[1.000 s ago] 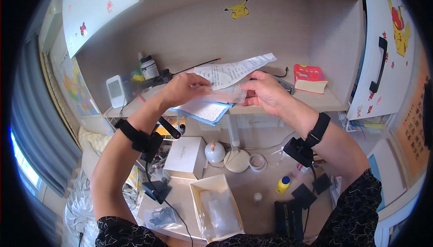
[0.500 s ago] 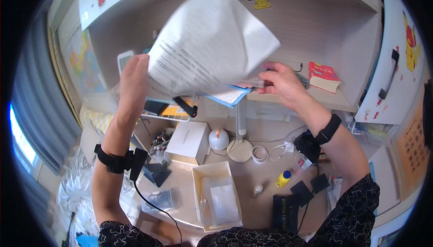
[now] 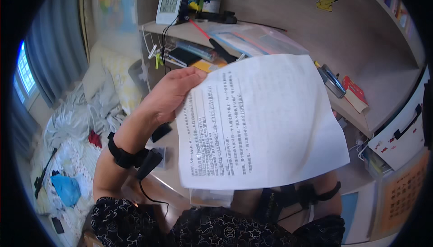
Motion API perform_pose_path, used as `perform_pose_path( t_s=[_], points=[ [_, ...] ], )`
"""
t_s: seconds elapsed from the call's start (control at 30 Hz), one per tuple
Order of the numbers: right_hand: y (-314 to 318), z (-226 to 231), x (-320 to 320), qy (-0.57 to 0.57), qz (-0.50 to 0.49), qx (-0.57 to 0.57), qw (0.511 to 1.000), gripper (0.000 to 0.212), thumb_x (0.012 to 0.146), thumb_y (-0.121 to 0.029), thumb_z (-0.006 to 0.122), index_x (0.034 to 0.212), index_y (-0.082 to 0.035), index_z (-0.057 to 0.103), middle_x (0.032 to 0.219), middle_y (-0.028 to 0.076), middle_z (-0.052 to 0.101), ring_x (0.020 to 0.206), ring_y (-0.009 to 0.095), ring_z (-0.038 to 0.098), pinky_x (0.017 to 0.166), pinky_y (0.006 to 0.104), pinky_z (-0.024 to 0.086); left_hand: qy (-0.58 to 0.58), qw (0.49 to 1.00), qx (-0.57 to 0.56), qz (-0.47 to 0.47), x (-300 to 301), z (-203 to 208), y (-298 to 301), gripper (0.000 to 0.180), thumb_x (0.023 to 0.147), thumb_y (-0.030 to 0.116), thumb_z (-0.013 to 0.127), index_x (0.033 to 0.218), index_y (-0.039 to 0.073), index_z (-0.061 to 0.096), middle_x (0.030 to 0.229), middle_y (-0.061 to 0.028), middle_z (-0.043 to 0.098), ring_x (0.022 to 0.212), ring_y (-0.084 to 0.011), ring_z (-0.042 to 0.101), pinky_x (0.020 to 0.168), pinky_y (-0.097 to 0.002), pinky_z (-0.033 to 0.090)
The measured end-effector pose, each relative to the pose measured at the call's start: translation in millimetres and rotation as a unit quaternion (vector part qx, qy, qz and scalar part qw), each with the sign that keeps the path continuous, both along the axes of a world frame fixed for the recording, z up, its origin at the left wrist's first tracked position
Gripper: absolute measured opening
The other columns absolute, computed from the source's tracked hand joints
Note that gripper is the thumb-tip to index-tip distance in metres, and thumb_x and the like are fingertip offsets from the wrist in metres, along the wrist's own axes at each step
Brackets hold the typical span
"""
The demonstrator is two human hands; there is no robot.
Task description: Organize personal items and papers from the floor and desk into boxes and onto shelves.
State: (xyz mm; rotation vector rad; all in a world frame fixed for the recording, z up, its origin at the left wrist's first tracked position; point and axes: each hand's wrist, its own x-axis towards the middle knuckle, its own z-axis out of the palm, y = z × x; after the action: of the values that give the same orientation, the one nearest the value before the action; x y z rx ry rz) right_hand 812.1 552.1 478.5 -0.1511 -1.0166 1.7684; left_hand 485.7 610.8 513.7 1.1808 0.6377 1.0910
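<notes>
A printed sheet of paper (image 3: 270,125), with lines of text and some handwriting, spreads in front of me and covers much of the desk. My left hand (image 3: 173,91) pinches its upper left edge between thumb and fingers. Behind the sheet is my right hand (image 3: 335,114), with only a sliver showing past the paper's right edge; its fingers are hidden. My right forearm (image 3: 328,184) comes out below the sheet. A clear plastic folder (image 3: 257,37) lies on the shelf just beyond the paper.
A white digital clock (image 3: 169,7) and a dark-labelled jar (image 3: 211,2) stand on the shelf. Farther right lies a thick red book (image 3: 355,92). Under the shelf's left end hangs a white wire rack (image 3: 146,44). A bed with rumpled bedding (image 3: 72,120) is at left.
The sheet has come down and nearer, turning its printed side toward me. My right hand has gone behind it. The view has swung left, bringing in the clock and bed.
</notes>
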Motion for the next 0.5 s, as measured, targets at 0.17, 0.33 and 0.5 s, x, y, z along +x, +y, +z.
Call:
perform_pose_path(
  t_s=[0.17, 0.33, 0.5],
  points=[
    [-22, -31, 8, -0.162, -0.241, -0.119, 0.950, 0.075, 0.085, -0.065, 0.022, 0.129, -0.007, 0.038, 0.130, 0.013, 0.042, 0.115, 0.025, 0.043, 0.092, 0.0350, 0.039, 0.209, 0.977, 0.040, -0.013, 26, -12, 3, 0.016, 0.089, 0.017, 0.050, 0.086, 0.003, 0.056, 0.073, 0.0027, 0.055, 0.064, -0.0027, 0.050, 0.059, -0.0181, 0.042],
    [-33, -28, -15, -0.106, -0.226, -0.176, 0.952, 0.057, 0.088, -0.048, 0.042, 0.111, 0.004, 0.051, 0.103, 0.013, 0.060, 0.094, 0.021, 0.056, 0.085, 0.0323, 0.042, 0.317, 0.933, 0.166, -0.023, 27, -32, 10, 0.017, 0.089, 0.015, 0.050, 0.084, 0.001, 0.057, 0.073, 0.0031, 0.055, 0.067, -0.0022, 0.045, 0.061, -0.0185, 0.039],
    [-42, -70, -6, -0.279, -0.297, -0.107, 0.907, 0.031, 0.078, -0.004, 0.060, 0.107, 0.003, 0.053, 0.100, 0.007, 0.060, 0.090, 0.014, 0.056, 0.083, 0.0269, 0.042, 0.315, 0.933, 0.164, -0.060, 32, -37, 11, 0.018, 0.089, 0.018, 0.051, 0.086, 0.002, 0.059, 0.073, 0.0041, 0.055, 0.069, -0.0023, 0.045, 0.063, -0.0196, 0.040]
  ],
)
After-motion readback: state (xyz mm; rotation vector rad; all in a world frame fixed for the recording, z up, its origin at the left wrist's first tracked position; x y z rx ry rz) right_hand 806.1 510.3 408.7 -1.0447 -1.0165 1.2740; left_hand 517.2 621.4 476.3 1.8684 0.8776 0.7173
